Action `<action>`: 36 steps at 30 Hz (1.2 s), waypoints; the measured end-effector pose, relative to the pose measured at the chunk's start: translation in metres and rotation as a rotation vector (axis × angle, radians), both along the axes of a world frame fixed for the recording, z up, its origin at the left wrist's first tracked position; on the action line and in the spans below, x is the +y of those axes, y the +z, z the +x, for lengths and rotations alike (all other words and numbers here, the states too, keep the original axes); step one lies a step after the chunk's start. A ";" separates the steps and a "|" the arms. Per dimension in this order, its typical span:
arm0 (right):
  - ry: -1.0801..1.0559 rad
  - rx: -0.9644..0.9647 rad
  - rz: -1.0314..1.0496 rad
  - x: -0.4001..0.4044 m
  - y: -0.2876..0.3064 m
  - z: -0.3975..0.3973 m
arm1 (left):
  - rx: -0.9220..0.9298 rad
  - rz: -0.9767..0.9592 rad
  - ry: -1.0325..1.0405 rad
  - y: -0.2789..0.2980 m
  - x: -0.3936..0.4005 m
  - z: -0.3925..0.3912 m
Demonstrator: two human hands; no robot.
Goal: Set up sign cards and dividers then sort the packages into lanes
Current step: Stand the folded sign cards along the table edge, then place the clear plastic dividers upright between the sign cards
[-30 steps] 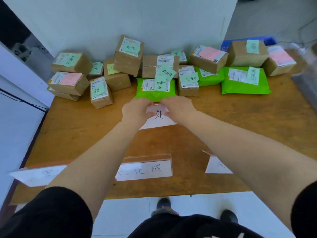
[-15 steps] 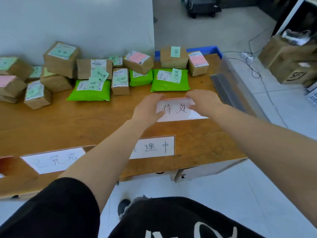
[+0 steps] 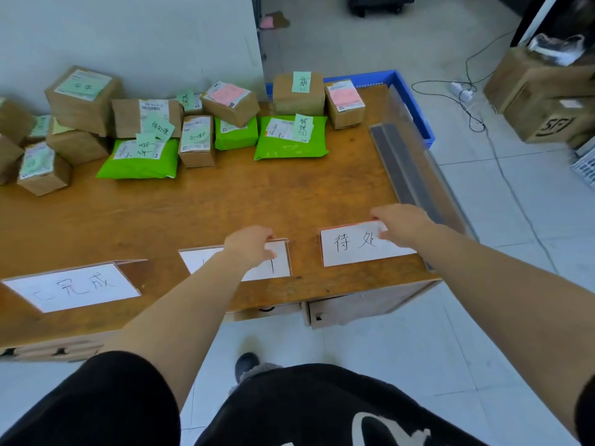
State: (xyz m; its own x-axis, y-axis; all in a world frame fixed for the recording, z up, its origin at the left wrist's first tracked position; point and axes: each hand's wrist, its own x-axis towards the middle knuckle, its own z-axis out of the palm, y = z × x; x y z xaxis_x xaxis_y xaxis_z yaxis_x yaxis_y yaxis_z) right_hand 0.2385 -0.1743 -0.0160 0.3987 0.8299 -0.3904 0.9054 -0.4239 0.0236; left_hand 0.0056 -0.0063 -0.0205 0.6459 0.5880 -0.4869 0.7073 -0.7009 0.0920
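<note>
Sign cards stand in a row along the near edge of the wooden surface [image 3: 225, 201]: the right hand [image 3: 401, 225] pinches the top of the right card [image 3: 354, 246] in its fingers, the left hand [image 3: 249, 247] grips the top of the middle card [image 3: 280, 259], and a third card [image 3: 74, 286] stands to the left. Packages [image 3: 196, 140], brown boxes and green mailers, crowd the far side by the wall.

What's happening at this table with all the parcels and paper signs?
A person is standing sign cards along the near edge of the wooden table. The right hand holds the rightmost card, the left hand the middle card. The packages sit unsorted by the wall; the clear dividers lie unused at the right.
</note>
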 end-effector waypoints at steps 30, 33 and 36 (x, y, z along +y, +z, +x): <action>-0.504 0.220 0.488 -0.061 0.041 0.093 | -0.569 -0.155 -0.157 0.049 -0.111 0.197; -0.497 0.373 0.401 -0.075 0.028 0.111 | -0.591 -0.173 -0.107 0.042 -0.141 0.224; -0.469 0.477 0.312 -0.081 0.015 0.116 | -0.546 -0.172 -0.068 0.036 -0.159 0.238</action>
